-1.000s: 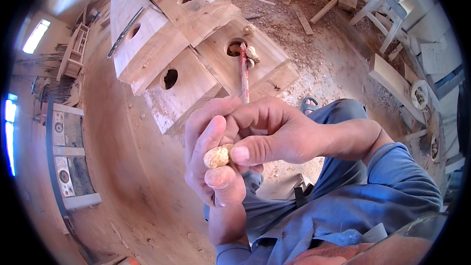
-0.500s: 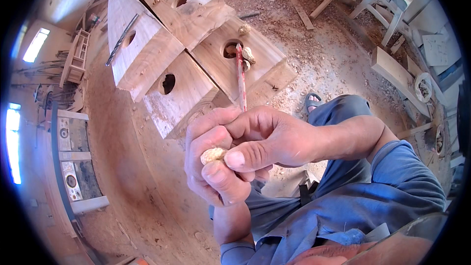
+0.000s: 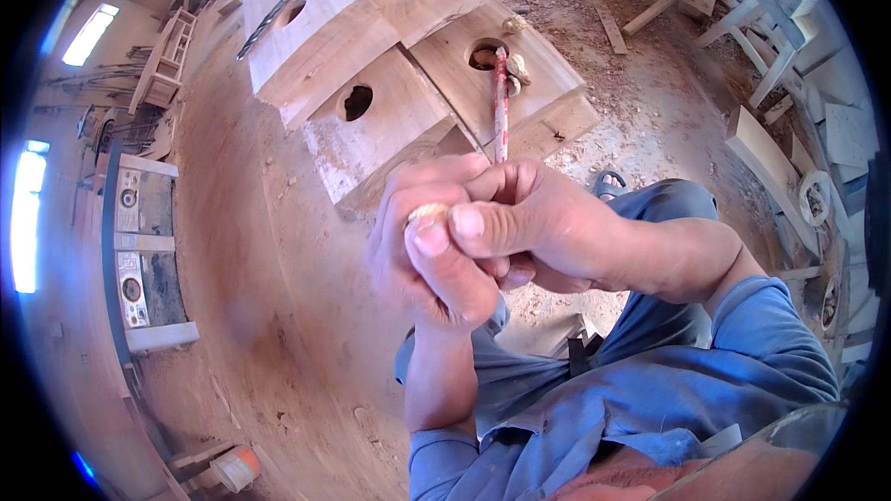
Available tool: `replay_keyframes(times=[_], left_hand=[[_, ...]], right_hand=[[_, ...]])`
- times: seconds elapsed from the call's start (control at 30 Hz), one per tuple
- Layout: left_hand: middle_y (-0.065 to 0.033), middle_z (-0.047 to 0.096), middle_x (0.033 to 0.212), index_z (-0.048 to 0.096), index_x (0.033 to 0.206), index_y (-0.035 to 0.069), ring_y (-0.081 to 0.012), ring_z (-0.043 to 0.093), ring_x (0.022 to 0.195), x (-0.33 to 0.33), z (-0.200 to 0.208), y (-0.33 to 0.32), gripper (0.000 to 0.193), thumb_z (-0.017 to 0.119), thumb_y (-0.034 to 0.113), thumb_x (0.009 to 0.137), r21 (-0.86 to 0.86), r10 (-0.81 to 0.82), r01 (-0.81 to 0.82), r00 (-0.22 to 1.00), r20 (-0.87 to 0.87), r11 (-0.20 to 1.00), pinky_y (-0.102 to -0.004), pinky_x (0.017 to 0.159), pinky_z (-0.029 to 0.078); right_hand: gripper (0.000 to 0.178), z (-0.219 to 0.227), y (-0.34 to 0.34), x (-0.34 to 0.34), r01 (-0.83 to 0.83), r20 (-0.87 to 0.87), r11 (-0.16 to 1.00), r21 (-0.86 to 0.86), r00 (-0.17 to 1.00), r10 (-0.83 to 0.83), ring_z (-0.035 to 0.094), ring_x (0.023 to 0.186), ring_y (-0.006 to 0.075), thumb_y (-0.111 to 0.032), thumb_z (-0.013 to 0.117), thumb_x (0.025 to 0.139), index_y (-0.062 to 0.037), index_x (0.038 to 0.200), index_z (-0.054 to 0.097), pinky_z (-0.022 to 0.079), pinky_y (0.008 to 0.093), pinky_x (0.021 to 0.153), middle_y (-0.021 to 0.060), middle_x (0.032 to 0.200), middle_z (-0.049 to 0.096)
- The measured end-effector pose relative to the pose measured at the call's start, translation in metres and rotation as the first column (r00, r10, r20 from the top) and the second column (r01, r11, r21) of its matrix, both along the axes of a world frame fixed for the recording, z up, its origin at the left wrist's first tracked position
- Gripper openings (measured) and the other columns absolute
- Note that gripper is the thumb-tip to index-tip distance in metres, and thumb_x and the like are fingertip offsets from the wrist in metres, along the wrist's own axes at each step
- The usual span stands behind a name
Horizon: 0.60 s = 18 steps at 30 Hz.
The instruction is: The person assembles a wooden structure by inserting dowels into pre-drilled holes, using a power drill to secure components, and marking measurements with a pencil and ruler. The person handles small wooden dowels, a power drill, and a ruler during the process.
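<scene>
My two hands are pressed together in the middle of the view, both closed. Between the thumb and fingers of my left hand (image 3: 422, 255) sits an unshelled peanut (image 3: 429, 211), mostly covered now. The thumb of my right hand (image 3: 548, 227) presses beside it. A red and white pencil (image 3: 502, 116) sticks up from behind the fingers, apparently held in my right hand; its lower end is hidden. Beyond the hands, several peanuts (image 3: 520, 71) lie next to a round hole in a thick wooden block (image 3: 548, 60).
More wooden blocks (image 3: 390, 121) with round holes stand at the front left. A drill bit (image 3: 276, 14) lies on one. Wood shavings and offcuts (image 3: 608, 25) cover the floor. A trestle (image 3: 770, 28) stands at right, cut boards (image 3: 770, 167) lean below it, and a bucket (image 3: 237, 467) sits lower left.
My hands have risen slightly and closed further over the peanut, which shows less. The whole view has shifted, so the blocks appear farther right and higher.
</scene>
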<state>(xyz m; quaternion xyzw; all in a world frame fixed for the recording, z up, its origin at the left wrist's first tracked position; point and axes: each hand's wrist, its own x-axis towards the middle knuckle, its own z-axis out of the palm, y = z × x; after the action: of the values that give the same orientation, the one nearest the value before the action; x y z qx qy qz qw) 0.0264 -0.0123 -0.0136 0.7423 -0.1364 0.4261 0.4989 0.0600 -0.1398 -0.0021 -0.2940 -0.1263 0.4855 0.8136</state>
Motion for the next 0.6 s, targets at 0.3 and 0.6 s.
replay_keyframes(times=[0.3,0.6], left_hand=[[-0.0350,0.058,0.124,0.050,0.126,-0.006,-0.0327,0.067,0.093,0.004,-0.023,-0.010,0.054,0.025,0.039,0.109,-0.219,-0.068,0.079,0.996,0.061,0.973,-0.0405,0.078,0.057],[-0.0384,0.047,0.136,0.033,0.143,-0.007,-0.0378,0.069,0.088,0.013,-0.028,-0.028,0.053,0.027,0.033,0.109,-0.287,-0.054,0.137,0.959,0.279,0.948,-0.0435,0.076,0.061]], right_hand=[[0.032,0.005,0.007,-0.001,0.294,0.616,0.955,-0.023,0.757,-0.218,0.053,0.058,0.0128,-0.035,0.061,0.100,-0.0035,0.094,0.063,0.041,0.0256,0.053,0.0026,0.073,0.060],[0.030,0.006,0.011,-0.005,0.563,0.949,0.820,0.102,0.191,-0.250,0.066,0.070,0.0266,-0.030,0.055,0.102,-0.0006,0.098,0.063,0.049,0.0334,0.062,0.0113,0.082,0.065]])
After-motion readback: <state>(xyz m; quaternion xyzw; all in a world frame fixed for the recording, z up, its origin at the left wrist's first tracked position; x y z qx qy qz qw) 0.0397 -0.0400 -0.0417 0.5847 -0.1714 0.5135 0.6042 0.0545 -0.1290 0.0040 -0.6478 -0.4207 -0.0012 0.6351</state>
